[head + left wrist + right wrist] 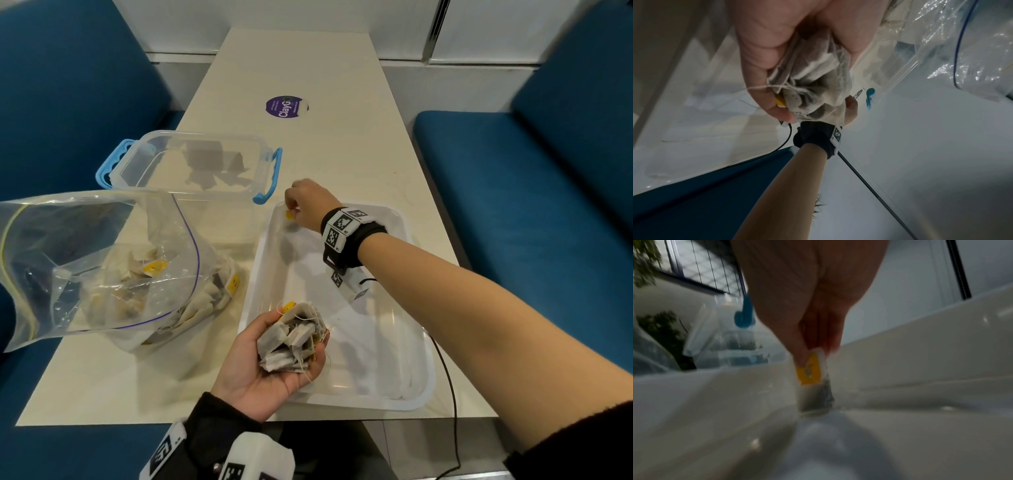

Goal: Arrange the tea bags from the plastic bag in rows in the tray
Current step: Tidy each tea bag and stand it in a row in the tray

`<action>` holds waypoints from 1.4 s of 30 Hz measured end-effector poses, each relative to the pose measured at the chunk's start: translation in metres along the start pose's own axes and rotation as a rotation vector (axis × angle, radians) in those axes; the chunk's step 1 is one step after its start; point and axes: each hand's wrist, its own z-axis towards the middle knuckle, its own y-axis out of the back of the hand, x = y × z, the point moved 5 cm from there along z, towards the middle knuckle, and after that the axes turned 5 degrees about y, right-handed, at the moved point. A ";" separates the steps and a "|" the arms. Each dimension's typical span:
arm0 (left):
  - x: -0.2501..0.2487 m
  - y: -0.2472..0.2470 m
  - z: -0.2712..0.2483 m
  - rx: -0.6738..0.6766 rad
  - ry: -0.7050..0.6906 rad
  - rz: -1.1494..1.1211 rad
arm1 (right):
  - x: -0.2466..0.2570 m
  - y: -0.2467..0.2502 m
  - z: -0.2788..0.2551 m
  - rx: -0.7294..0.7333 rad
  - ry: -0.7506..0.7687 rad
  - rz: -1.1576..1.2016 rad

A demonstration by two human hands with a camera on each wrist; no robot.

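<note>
Head view: right hand (306,202) is at the tray's (416,404) far-left corner, fingers pinched on one tea bag (819,386) by its yellow tag (809,369); in the right wrist view the bag hangs upright with its lower edge at or just above the tray floor, blur hides actual contact. Left hand (263,363) is cupped palm-up over the near-left rim, curled round a bunch of tea bags (291,337). Plastic bag (113,270) with the remaining stock lies on the worktop (342,144) left of the tray. To do it well: seat this first bag tight into the corner, square to the wall, then lay it flat with tag and string tucked so later rows line up; release only once the bag stops swinging. Tangled strings in the left bunch are a likely snag, so feed one at a time.
</note>
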 end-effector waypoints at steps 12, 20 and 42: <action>0.002 -0.001 0.002 0.009 -0.008 0.004 | -0.007 0.000 0.000 0.120 -0.102 0.052; 0.001 -0.002 0.003 0.000 -0.021 0.014 | -0.002 -0.003 0.000 0.021 -0.055 -0.114; 0.004 -0.010 -0.003 0.023 -0.042 0.045 | 0.012 0.063 -0.016 -0.124 -0.083 0.126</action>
